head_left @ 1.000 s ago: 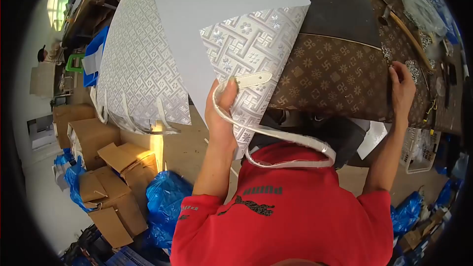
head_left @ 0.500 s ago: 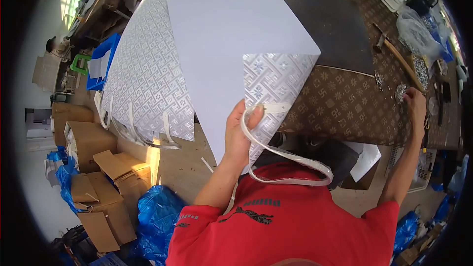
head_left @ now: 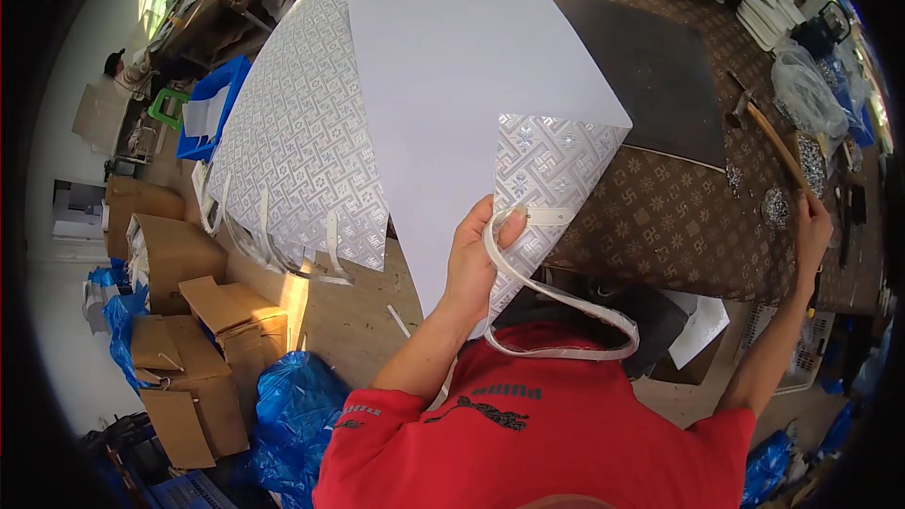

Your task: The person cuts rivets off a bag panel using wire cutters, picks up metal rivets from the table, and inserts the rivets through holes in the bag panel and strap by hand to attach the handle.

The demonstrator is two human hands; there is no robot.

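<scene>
My left hand pinches a white strap against the folded-over corner of a large sheet. This sheet is plain pale on the upper face, and its turned corner shows a silvery geometric pattern. The strap's end lies flat on that corner, while the rest loops down over the red shirt. At the right, my right hand is closed at the lower end of the wooden handle of a hammer; its fingertips are partly hidden. Beside it lies a small heap of shiny metal pieces.
Under the sheet, a dark board rests on the brown patterned table cover. More patterned sheets with straps hang at the left. Cardboard boxes and blue bags stand on the floor. A clear plastic bag lies far right.
My right hand has left the heap of metal pieces and moved slightly right to the hammer's handle. The left hand keeps its hold on the strap and corner. The whole view has shifted slightly.
</scene>
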